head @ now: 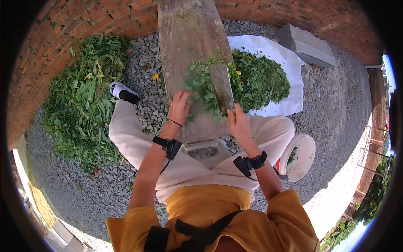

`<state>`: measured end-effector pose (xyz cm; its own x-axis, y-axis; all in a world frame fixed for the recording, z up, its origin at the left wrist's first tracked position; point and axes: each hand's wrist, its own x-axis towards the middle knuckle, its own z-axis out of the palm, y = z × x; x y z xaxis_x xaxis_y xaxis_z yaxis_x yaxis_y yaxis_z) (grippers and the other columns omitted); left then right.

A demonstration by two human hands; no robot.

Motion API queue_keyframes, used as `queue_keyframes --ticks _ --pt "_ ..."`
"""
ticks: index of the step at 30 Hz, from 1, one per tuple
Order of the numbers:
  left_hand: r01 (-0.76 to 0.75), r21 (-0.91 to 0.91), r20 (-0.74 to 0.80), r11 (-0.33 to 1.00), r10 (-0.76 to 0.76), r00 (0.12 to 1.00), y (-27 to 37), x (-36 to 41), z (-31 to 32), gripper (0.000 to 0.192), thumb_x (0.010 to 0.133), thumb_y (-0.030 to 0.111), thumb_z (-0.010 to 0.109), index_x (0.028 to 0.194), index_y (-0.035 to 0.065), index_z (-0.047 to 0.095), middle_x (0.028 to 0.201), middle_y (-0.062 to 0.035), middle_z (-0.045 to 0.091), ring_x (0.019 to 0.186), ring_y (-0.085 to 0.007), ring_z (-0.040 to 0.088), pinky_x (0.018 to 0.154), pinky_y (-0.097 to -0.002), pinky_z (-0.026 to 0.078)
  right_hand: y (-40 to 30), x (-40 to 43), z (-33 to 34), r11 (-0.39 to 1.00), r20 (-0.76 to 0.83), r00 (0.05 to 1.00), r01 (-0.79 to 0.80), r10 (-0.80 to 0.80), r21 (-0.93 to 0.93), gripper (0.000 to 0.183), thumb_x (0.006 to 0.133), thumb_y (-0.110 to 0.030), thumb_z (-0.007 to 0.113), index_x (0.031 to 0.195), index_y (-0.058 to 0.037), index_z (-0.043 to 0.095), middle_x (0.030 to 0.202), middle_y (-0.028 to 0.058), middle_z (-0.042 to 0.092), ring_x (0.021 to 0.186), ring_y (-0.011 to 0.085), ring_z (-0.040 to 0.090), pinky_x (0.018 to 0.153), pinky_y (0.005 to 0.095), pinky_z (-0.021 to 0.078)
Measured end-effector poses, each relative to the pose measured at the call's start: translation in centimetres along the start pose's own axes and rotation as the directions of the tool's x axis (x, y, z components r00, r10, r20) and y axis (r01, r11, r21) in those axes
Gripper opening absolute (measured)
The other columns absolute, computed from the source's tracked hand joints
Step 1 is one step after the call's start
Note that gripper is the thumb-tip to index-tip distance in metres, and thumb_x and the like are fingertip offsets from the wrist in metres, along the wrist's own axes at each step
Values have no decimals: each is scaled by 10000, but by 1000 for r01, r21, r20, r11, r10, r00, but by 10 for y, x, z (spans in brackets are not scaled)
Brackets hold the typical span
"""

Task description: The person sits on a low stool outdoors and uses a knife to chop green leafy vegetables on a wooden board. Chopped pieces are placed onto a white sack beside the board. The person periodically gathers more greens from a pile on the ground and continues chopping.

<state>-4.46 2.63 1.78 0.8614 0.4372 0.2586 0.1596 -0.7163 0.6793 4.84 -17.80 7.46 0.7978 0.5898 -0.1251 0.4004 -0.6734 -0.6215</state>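
Observation:
A long wooden plank [189, 41] runs away from me between my knees, with leafy green cuttings [201, 82] on its right half. My right hand [240, 123] grips the near end of a broad, flat blade-like tool [222, 85], which lies over the leaves and points away from me. At the left edge of the leaves is my left hand [180, 107], fingers bent over the plank; whether it pinches any leaves is unclear. Right of the plank, a heap of chopped greens [264, 78] rests on a white sheet [292, 72].
A large pile of uncut leafy stems [85, 104] lies on gravel at the left, beside my shoe [122, 91]. By my right knee stands a white bucket [302, 157] with some leaf bits. Concrete blocks [305, 45] sit at the back right, before a brick wall [110, 15].

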Motion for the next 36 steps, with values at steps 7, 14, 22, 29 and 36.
queue_keyframes --ticks 7,14,22,29,36 --pt "27 -200 124 979 -2 992 32 31 40 363 665 0 645 1006 87 556 924 -115 530 847 -335 549 693 -402 458 -6 -8 -34 979 -82 993 -68 86 193 145 870 -160 492 891 -22 456 569 212 525 563 404 546 491 488 381" --pt "90 -5 10 996 -90 996 14 21 48 290 634 49 691 871 64 525 871 -84 545 834 -297 522 703 -383 448 -14 17 -14 960 114 986 145 -120 -238 136 868 -164 480 945 -65 428 622 202 576 589 415 563 525 501 437" --pt "-73 64 -65 995 77 995 15 20 74 99 657 76 585 737 80 527 749 -53 491 795 -227 497 685 -333 413 -6 25 16 838 166 984 149 -71 -526 165 837 -99 477 966 -39 394 629 184 585 585 375 600 495 454 480" --pt "-38 36 -91 999 42 995 12 7 75 180 662 91 643 814 70 548 879 -60 506 854 -248 492 711 -353 393 -17 84 50 875 94 978 208 -185 -438 131 860 -131 455 937 -39 403 639 212 588 599 385 595 524 480 473" --pt "37 65 -134 997 -28 991 10 4 59 228 653 65 659 874 100 614 873 -58 528 847 -255 504 704 -357 414 -29 62 2 936 64 992 122 -107 -329 144 884 -177 450 938 -50 408 645 226 582 615 417 573 533 509 446"
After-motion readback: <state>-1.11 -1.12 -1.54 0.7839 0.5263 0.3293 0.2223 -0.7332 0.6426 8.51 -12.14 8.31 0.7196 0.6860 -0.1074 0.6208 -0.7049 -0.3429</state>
